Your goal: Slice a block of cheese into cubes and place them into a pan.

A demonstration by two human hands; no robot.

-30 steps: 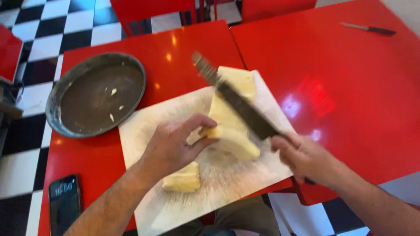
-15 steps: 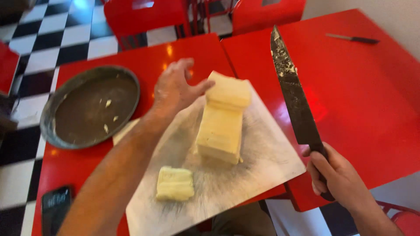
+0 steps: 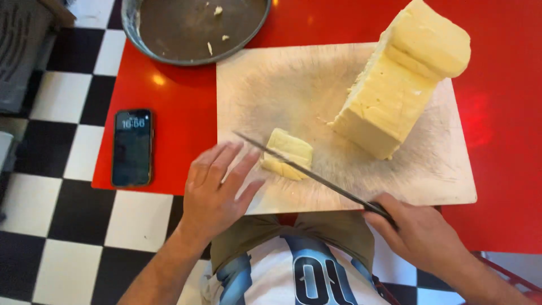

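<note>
A large pale yellow cheese block [image 3: 402, 85] stands on a white cutting board [image 3: 282, 85]. A small cut piece of cheese [image 3: 287, 153] lies near the board's front edge. My right hand [image 3: 420, 234] grips the handle of a long knife [image 3: 305, 171], whose blade lies across the small piece, tip pointing left. My left hand [image 3: 217, 189] hovers with fingers spread at the board's front left corner, just beside the small piece and under the blade tip, holding nothing.
A round dark metal pan [image 3: 192, 28] with a few crumbs sits behind the board on the red table [image 3: 158, 113]. A black phone [image 3: 131, 147] lies at the table's left front. Black and white checkered floor lies to the left.
The knife has swung from upright at the right down onto the small piece. My left hand left the big block and came to the front left corner. The view shifted closer.
</note>
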